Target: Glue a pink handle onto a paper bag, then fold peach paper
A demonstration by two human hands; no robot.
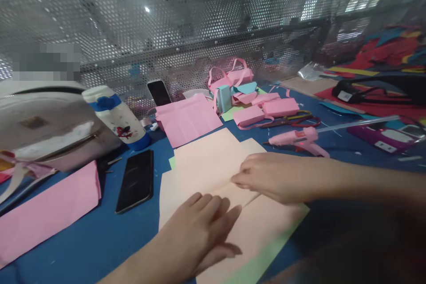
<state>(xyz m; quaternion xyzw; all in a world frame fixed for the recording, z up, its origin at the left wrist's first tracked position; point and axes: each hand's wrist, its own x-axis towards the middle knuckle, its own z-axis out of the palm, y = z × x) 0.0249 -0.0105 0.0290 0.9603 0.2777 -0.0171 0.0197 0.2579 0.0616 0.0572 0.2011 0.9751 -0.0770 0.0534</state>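
Observation:
Sheets of pale peach paper (203, 155) lie in front of me, with light green paper (262, 257) showing from beneath at the lower right edge. My right hand (273, 177) has its fingertips pinched together on a sheet's edge near the middle. Just below and to the left, my left hand (208, 230) rests on the paper. Its fingers are bent, and the thumb stands apart from the index finger with nothing visible between them. A faint crease or edge runs across the paper between both hands.
Beyond the paper lie a pink glue gun (302, 139), scissors (296, 120) and several small pink paper bags (281, 106). To the left are a black phone (136, 182), a bottle (116, 117), folded pink paper (56, 208) and a pale bag (49, 120). A perforated metal panel (186, 22) stands behind.

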